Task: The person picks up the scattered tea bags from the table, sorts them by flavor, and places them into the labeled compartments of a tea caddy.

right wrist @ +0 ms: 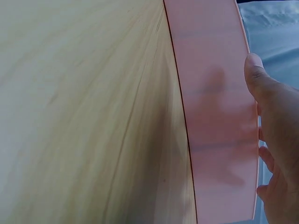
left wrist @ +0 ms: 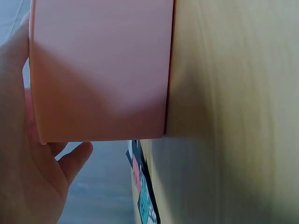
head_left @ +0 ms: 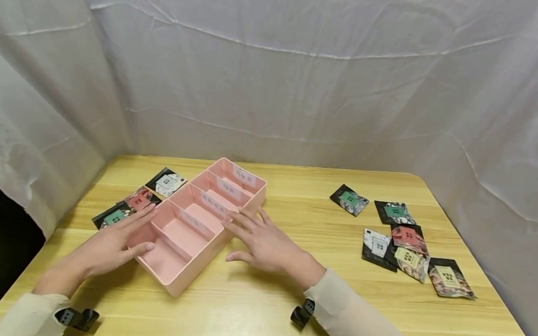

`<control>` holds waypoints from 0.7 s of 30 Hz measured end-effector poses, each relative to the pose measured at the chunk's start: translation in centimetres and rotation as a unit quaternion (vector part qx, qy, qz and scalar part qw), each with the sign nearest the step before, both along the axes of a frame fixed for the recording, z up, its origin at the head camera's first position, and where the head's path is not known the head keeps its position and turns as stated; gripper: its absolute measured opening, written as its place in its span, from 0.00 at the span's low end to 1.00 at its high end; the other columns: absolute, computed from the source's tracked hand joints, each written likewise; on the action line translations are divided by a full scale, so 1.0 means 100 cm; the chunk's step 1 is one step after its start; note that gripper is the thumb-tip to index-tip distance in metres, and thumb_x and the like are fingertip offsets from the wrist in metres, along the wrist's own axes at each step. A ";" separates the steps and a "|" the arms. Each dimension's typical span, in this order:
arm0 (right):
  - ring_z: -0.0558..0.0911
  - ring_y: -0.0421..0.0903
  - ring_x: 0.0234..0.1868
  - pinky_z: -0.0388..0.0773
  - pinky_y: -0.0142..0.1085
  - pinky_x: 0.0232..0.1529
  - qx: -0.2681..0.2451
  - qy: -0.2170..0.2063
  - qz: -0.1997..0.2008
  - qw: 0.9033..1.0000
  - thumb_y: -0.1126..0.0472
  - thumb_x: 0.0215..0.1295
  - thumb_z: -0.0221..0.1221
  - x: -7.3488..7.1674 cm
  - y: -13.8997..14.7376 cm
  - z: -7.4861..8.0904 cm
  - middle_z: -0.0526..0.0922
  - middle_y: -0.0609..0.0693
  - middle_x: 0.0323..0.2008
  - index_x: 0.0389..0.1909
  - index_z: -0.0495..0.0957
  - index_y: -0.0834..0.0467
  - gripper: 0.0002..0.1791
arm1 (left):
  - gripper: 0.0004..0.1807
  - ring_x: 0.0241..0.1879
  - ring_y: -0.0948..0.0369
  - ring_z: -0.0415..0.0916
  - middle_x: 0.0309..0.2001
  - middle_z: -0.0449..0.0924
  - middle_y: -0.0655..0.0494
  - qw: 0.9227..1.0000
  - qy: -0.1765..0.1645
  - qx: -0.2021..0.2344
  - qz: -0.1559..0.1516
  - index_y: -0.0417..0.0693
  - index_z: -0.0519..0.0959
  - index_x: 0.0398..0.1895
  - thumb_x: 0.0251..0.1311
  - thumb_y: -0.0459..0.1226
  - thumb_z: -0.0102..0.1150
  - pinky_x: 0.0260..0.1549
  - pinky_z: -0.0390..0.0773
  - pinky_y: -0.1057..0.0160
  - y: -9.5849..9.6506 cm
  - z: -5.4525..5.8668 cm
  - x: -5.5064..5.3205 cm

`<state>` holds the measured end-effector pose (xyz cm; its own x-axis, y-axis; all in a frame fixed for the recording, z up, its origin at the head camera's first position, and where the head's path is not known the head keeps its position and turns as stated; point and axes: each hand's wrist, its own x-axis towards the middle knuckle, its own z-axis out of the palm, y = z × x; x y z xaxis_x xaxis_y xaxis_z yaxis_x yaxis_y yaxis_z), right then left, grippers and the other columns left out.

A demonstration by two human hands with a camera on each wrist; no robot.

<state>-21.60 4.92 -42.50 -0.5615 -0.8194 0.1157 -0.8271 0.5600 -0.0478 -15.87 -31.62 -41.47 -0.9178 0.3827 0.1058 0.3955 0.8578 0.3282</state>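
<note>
A long pink divided box [head_left: 205, 258] lies slantwise on the table, with several compartments and paper labels on its inner walls. My left hand [head_left: 106, 245] is at the box's near left end, fingers extended along the left rim and thumb over the near compartment. In the left wrist view this hand [left wrist: 35, 186] is beside the box's top edge. My right hand [head_left: 267, 244] reaches the right long side, its fingers spread at the rim. From the right wrist view, the right thumb and fingertips are right at that rim. Both hands hold nothing.
Left of the box lie black packets with a white label [head_left: 168, 181], a red label [head_left: 139, 201] and a green label [head_left: 114, 217]. Several more packets are at the right, among them a green-labelled one [head_left: 349, 199] and a yellow-labelled one [head_left: 448, 277]. Pale curtains [head_left: 304, 86] hang behind the table.
</note>
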 end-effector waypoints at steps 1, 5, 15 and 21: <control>0.46 0.53 0.77 0.43 0.61 0.72 -0.002 -0.001 -0.002 1.000 0.29 0.69 0.38 0.000 0.002 0.000 0.46 0.49 0.78 0.79 0.46 0.46 0.43 | 0.41 0.65 0.32 0.59 0.77 0.49 0.47 1.000 0.003 -0.002 -0.002 0.55 0.52 0.78 0.67 0.54 0.55 0.55 0.62 0.26 0.002 0.000 0.001; 0.44 0.50 0.77 0.39 0.61 0.72 -0.009 -0.013 -0.013 1.000 0.30 0.69 0.39 0.002 0.010 0.001 0.47 0.49 0.78 0.79 0.44 0.44 0.43 | 0.40 0.64 0.33 0.61 0.76 0.50 0.47 1.000 0.012 -0.008 -0.010 0.55 0.54 0.78 0.67 0.54 0.55 0.55 0.64 0.27 0.010 -0.002 0.005; 0.47 0.48 0.76 0.31 0.55 0.73 -0.045 -0.052 -0.051 0.996 0.35 0.70 0.49 0.006 0.032 0.003 0.47 0.50 0.77 0.78 0.46 0.50 0.44 | 0.40 0.64 0.37 0.64 0.76 0.51 0.51 0.998 0.032 -0.026 -0.053 0.57 0.56 0.77 0.65 0.55 0.56 0.54 0.69 0.31 0.029 0.000 0.016; 0.44 0.46 0.77 0.31 0.51 0.74 -0.039 -0.051 -0.075 0.995 0.29 0.70 0.37 0.004 0.045 0.003 0.44 0.48 0.78 0.79 0.44 0.52 0.46 | 0.40 0.66 0.41 0.64 0.75 0.55 0.50 0.994 0.058 -0.047 -0.085 0.58 0.57 0.76 0.64 0.56 0.57 0.52 0.74 0.36 0.040 -0.001 0.018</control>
<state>-21.17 9.46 -42.23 -0.6884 -0.7166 0.1123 -0.7236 0.6676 -0.1754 -14.09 -27.60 -41.56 -0.8225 0.5449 0.1632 0.5683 0.7995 0.1947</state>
